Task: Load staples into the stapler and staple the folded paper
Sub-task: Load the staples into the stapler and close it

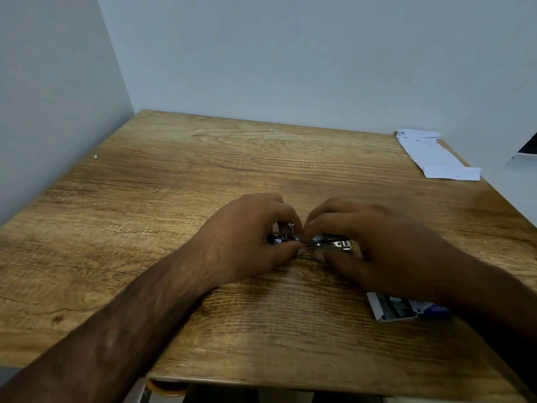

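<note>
On the worktop [203,170] the left hand [247,237] curls round the left end of the stapler [334,243]. The stapler lies flat with its long axis running left to right, bright metal showing between the hands. The right hand [357,237] pinches it at the middle; whether a staple strip sits under those fingertips is hidden. The staple box [398,309] lies under the right forearm. The folded paper [433,155] is well apart at the far right corner, nearer the right hand.
</note>
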A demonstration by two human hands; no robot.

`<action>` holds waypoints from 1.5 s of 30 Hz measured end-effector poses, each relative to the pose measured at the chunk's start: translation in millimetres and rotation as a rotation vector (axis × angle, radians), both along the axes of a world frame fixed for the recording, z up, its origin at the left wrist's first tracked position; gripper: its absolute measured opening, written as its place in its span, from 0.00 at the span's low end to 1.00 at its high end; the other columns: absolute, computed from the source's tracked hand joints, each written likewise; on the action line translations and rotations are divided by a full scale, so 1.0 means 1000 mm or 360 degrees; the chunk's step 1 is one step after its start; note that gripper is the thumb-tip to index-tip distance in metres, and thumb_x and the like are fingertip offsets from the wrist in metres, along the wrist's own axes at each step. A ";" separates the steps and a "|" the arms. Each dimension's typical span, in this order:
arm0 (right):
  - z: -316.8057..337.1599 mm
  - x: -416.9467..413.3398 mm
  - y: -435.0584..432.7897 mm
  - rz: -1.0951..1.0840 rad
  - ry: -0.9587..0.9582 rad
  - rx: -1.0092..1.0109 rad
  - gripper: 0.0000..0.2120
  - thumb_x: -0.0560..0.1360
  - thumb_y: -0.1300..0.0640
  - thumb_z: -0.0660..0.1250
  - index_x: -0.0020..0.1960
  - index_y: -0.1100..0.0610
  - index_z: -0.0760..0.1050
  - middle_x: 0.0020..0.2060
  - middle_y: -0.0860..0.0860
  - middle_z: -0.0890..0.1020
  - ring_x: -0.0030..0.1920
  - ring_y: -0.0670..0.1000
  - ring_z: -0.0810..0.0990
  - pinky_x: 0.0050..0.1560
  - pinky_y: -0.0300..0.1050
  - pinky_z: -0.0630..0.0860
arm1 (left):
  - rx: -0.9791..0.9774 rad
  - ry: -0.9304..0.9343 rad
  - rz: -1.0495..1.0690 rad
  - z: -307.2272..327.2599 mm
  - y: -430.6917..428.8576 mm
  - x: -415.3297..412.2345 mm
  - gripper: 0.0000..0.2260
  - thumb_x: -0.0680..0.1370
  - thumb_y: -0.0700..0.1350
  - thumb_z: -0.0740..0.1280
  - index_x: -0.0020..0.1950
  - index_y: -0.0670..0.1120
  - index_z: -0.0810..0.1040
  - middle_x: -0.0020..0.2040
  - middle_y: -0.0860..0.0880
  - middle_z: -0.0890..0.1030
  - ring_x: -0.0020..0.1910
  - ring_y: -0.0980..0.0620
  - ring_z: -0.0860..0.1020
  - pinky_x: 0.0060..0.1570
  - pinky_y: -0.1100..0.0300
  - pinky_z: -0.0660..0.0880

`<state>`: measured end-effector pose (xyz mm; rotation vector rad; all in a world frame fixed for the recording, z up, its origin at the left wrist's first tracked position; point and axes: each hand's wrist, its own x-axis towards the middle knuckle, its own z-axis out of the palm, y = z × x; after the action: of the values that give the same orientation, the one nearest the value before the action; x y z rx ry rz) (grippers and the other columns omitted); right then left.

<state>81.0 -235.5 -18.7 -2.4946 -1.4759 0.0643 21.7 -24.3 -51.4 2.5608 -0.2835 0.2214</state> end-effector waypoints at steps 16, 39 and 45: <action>-0.004 0.001 -0.013 -0.0391 0.0138 0.0206 0.12 0.74 0.57 0.75 0.53 0.40 0.86 0.47 0.36 0.85 0.46 0.38 0.81 0.49 0.48 0.82 | -0.0056 -0.0018 0.0025 -0.001 0.000 -0.001 0.10 0.72 0.55 0.76 0.52 0.58 0.84 0.45 0.59 0.82 0.43 0.60 0.80 0.44 0.55 0.81; 0.000 0.008 -0.015 -0.0571 0.0322 0.0431 0.16 0.66 0.60 0.82 0.47 0.44 0.82 0.38 0.38 0.86 0.43 0.36 0.84 0.47 0.41 0.83 | 0.0078 -0.0307 -0.0077 0.002 -0.023 0.001 0.05 0.76 0.51 0.72 0.49 0.55 0.87 0.45 0.57 0.83 0.41 0.58 0.80 0.39 0.55 0.78; -0.002 0.007 -0.015 -0.0577 0.0341 0.0445 0.17 0.66 0.61 0.82 0.49 0.45 0.82 0.37 0.39 0.86 0.42 0.36 0.84 0.47 0.43 0.84 | 0.0305 -0.0395 -0.0102 0.006 -0.029 -0.004 0.08 0.77 0.51 0.68 0.48 0.53 0.87 0.45 0.55 0.82 0.41 0.53 0.81 0.37 0.56 0.77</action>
<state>87.9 -250.7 -21.1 -2.3938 -0.8697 0.0538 17.3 -53.2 -45.7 2.7078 -0.5010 0.5119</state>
